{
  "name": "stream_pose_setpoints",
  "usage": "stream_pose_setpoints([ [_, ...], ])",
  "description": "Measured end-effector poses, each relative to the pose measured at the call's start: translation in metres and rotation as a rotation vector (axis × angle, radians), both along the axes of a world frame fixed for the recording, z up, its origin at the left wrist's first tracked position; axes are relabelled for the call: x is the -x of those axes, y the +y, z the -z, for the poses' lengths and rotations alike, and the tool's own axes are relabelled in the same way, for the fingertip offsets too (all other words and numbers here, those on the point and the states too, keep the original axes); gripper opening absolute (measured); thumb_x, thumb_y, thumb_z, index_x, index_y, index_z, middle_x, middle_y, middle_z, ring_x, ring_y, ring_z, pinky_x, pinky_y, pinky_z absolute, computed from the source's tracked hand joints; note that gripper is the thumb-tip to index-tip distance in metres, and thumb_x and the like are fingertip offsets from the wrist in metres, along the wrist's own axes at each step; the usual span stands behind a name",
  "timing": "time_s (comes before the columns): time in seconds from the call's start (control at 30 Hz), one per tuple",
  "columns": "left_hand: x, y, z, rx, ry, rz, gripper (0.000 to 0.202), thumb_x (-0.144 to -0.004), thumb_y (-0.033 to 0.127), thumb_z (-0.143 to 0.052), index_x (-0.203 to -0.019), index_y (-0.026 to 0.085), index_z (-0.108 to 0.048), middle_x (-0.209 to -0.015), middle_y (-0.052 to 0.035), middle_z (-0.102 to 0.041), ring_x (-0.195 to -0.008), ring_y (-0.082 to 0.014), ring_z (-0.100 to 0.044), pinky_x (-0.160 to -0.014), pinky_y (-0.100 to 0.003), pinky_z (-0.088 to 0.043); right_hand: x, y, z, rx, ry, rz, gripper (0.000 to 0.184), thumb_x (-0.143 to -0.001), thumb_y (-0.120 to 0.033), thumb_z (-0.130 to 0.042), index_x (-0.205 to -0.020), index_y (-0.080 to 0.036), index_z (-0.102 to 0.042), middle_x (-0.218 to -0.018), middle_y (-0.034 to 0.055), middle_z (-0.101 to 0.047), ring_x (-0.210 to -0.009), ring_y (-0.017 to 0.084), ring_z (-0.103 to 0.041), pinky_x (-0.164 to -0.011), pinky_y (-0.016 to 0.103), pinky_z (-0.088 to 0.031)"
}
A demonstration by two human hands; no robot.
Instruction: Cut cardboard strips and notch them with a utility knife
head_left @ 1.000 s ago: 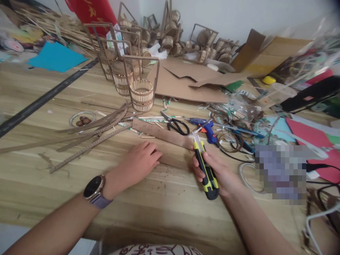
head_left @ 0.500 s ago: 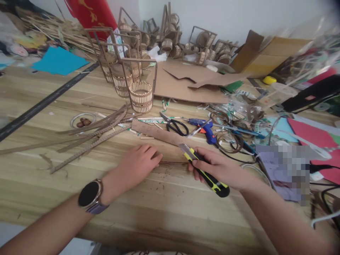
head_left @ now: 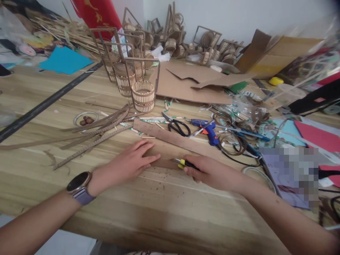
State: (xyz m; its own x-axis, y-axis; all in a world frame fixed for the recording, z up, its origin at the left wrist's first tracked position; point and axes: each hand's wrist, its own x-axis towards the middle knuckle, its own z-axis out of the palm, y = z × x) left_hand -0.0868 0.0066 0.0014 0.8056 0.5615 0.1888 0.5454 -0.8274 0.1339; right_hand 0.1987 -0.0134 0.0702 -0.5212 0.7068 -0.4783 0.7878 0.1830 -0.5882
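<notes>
My right hand (head_left: 209,171) is closed around a black and yellow utility knife (head_left: 189,164). Its blade points left and its tip is at a flat brown piece of cardboard (head_left: 166,152), near the front edge; whether the tip touches I cannot tell. My left hand (head_left: 134,157), with a watch on the wrist, lies with fingers spread on the left part of that cardboard. Just beyond it runs a long cardboard strip (head_left: 164,134). Black scissors (head_left: 179,127) and a blue glue gun (head_left: 208,129) lie behind the strip.
Several small handled buckets (head_left: 143,97) made of little sticks stand at the back left. Loose cardboard strips (head_left: 98,138) and a ring with brown balls (head_left: 86,121) lie left. A large cardboard sheet (head_left: 183,85) is behind, with plastic packets (head_left: 236,106) and coloured paper (head_left: 317,136) right.
My right hand has turned the knife lower and flatter, bringing the blade down to the front of the cardboard. My left hand has shifted slightly left, its fingers more spread.
</notes>
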Motion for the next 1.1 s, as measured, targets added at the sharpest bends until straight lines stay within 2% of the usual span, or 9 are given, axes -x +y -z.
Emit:
stream_pose_setpoints([
  [0.13, 0.001, 0.002, 0.0, 0.02, -0.009, -0.013, 0.038, -0.1, 0.018, -0.047, -0.136, 0.024, -0.058, -0.15, -0.0137, -0.045, -0.143, -0.0304, -0.032, -0.112, -0.049, -0.04, 0.004, 0.0, 0.007, 0.058, 0.03, 0.007, 0.026, -0.1, -0.038, -0.038, -0.082, -0.022, -0.047, -0.065, -0.0011, -0.061, -0.059, 0.014, -0.057, -0.056, 0.025, -0.038],
  [0.27, 0.001, 0.009, 0.005, -0.011, 0.042, -0.037, 0.051, -0.092, 0.004, -0.049, -0.138, 0.026, -0.055, -0.151, -0.0127, -0.043, -0.143, -0.0324, -0.032, -0.112, -0.052, -0.039, 0.008, 0.004, 0.003, 0.085, 0.027, -0.007, 0.025, -0.1, -0.035, -0.039, -0.08, -0.022, -0.047, -0.064, -0.0013, -0.062, -0.058, 0.014, -0.057, -0.055, 0.024, -0.036],
  [0.43, 0.005, 0.017, 0.017, 0.041, 0.017, -0.037, 0.065, -0.086, -0.006, -0.043, -0.141, 0.027, -0.051, -0.157, -0.0109, -0.036, -0.148, -0.0286, -0.024, -0.114, -0.048, -0.038, 0.015, 0.011, -0.005, -0.058, -0.094, -0.046, 0.022, -0.099, -0.032, -0.042, -0.086, -0.02, -0.055, -0.072, 0.003, -0.065, -0.064, 0.016, -0.059, -0.058, 0.026, -0.036],
  [0.53, 0.007, 0.019, 0.019, 0.066, 0.008, -0.032, 0.07, -0.085, -0.009, -0.04, -0.144, 0.029, -0.047, -0.159, -0.009, -0.033, -0.15, -0.0265, -0.02, -0.116, -0.048, -0.035, 0.018, 0.014, -0.004, -0.147, -0.176, -0.095, 0.022, -0.099, -0.032, -0.044, -0.095, -0.018, -0.06, -0.086, 0.008, -0.07, -0.073, 0.019, -0.063, -0.06, 0.027, -0.036],
  [0.67, 0.008, 0.021, 0.017, 0.104, 0.002, -0.007, 0.067, -0.086, -0.008, -0.041, -0.143, 0.026, -0.049, -0.157, -0.0092, -0.039, -0.15, -0.0261, -0.021, -0.118, -0.048, -0.034, 0.022, 0.017, -0.005, -0.217, -0.201, -0.109, 0.025, -0.099, -0.034, -0.044, -0.101, -0.017, -0.063, -0.099, 0.0111, -0.072, -0.084, 0.023, -0.065, -0.063, 0.028, -0.038],
  [0.8, 0.01, 0.026, 0.014, 0.105, -0.037, 0.037, 0.066, -0.085, -0.008, -0.04, -0.142, 0.024, -0.05, -0.154, -0.0108, -0.042, -0.149, -0.0257, -0.026, -0.117, -0.05, -0.036, 0.025, 0.017, -0.007, -0.251, -0.234, -0.128, 0.025, -0.1, -0.034, -0.045, -0.099, -0.017, -0.063, -0.094, 0.0096, -0.072, -0.081, 0.022, -0.066, -0.061, 0.027, -0.037],
  [0.93, 0.011, 0.024, 0.009, 0.033, 0.003, -0.029, 0.064, -0.083, -0.008, -0.039, -0.137, 0.023, -0.053, -0.15, -0.0105, -0.045, -0.141, -0.0258, -0.036, -0.113, -0.05, -0.039, 0.028, 0.017, -0.005, -0.274, -0.224, -0.121, 0.023, -0.099, -0.032, -0.046, -0.1, -0.018, -0.064, -0.091, 0.0084, -0.073, -0.079, 0.021, -0.067, -0.059, 0.027, -0.035],
  [1.1, 0.005, 0.013, 0.005, -0.014, 0.045, -0.034, 0.06, -0.084, -0.007, -0.044, -0.134, 0.022, -0.056, -0.143, -0.0102, -0.05, -0.134, -0.0262, -0.041, -0.11, -0.042, -0.044, 0.032, 0.016, -0.005, -0.256, -0.263, -0.122, 0.026, -0.1, -0.033, -0.044, -0.101, -0.017, -0.065, -0.092, 0.0092, -0.074, -0.078, 0.021, -0.067, -0.059, 0.027, -0.035],
])
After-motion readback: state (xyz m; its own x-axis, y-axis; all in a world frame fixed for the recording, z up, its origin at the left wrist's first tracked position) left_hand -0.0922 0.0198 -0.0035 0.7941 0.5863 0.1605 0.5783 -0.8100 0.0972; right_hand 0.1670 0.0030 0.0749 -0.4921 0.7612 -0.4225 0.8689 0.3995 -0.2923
